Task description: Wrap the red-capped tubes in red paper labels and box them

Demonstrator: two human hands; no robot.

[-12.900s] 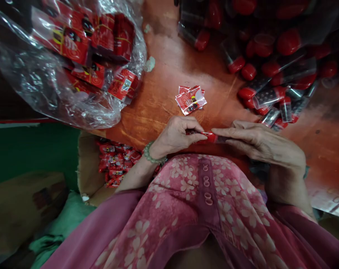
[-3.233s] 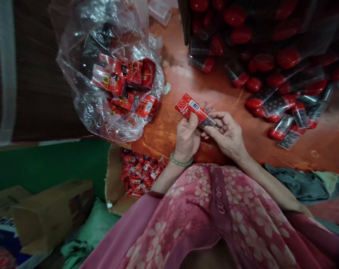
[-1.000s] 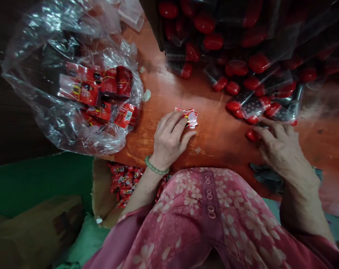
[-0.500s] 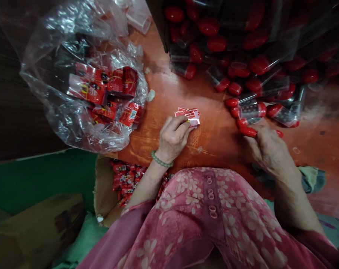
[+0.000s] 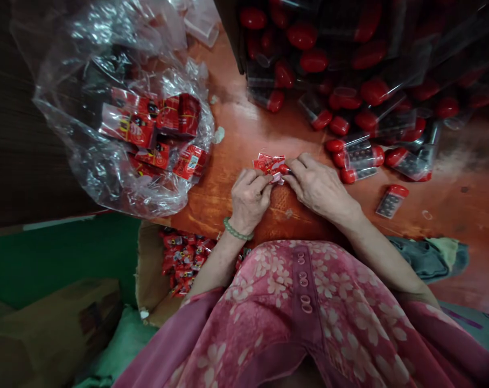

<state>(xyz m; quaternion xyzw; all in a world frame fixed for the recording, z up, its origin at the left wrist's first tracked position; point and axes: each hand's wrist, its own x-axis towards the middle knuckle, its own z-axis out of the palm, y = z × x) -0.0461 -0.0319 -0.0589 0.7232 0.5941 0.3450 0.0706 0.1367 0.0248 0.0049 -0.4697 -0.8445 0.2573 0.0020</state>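
My left hand (image 5: 248, 196), with a green bead bracelet at its wrist, pinches a small red printed wrapper near the table's middle. More red wrappers (image 5: 264, 162) lie on the table just beyond its fingertips. My right hand (image 5: 319, 186) has come up against it from the right, its fingers closed on a small container whose red cap (image 5: 284, 169) shows at the fingertips. The rest of that container is hidden by the fingers and the wrapper. To the right, a clear container with a red cap and dark balls (image 5: 392, 201) lies by itself.
A clear plastic bag (image 5: 123, 202) with bundles of red wrappers lies at the left. Many red-capped containers (image 5: 339, 126) are heaped at the upper right. Below the table edge, a cardboard box (image 5: 149, 269) holds small red packets. A dark cloth (image 5: 418, 258) lies at the lower right.
My right hand has moved left from the heap's near edge to my left hand, carrying a red-capped container. The lone container and the cloth are now uncovered. My left hand has stayed nearly in place.
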